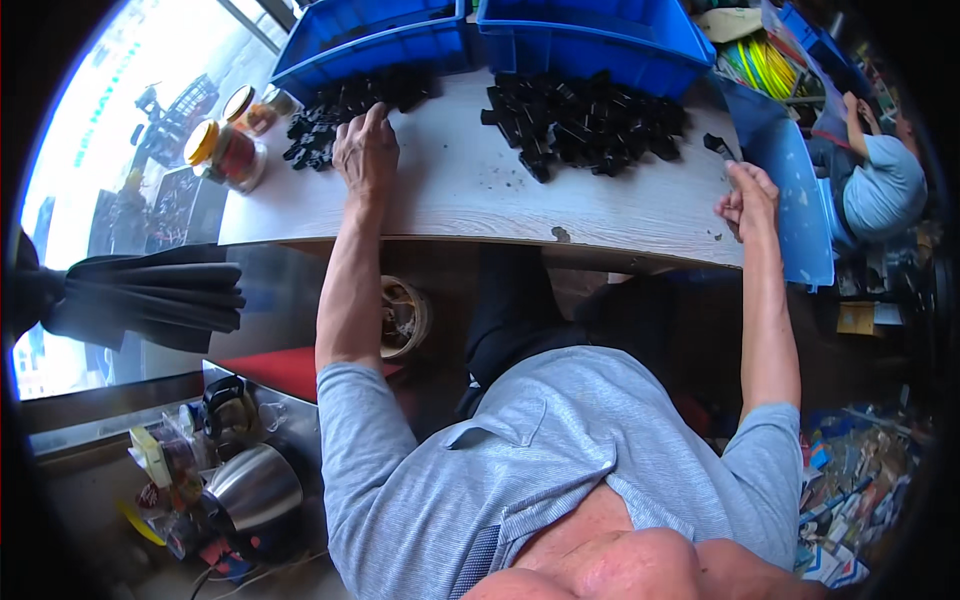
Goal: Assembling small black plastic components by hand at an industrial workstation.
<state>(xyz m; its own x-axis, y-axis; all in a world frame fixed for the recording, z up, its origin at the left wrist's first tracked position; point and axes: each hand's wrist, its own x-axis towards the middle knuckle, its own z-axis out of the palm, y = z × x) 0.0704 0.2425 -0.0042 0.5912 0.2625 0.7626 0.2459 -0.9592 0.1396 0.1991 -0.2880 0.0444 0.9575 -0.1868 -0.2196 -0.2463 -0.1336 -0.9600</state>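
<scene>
My left hand [366, 150] rests on the pale wooden table [470, 195], its fingertips touching a heap of small black plastic parts [345, 105] at the far left. Whether a part is between the fingers is hidden. My right hand [748, 197] is closed at the table's right edge and holds a small black part [718, 145] that sticks up above the fingers. A second, larger heap of black parts [585, 120] lies in the middle right, apart from both hands.
Two blue plastic bins [400, 35] [600, 40] stand behind the heaps. Two jars with yellow lids [228, 150] sit at the table's left end. A blue board [795, 190] lies at the right edge. Another person [880, 180] sits at right. A metal kettle [250, 485] is lower left.
</scene>
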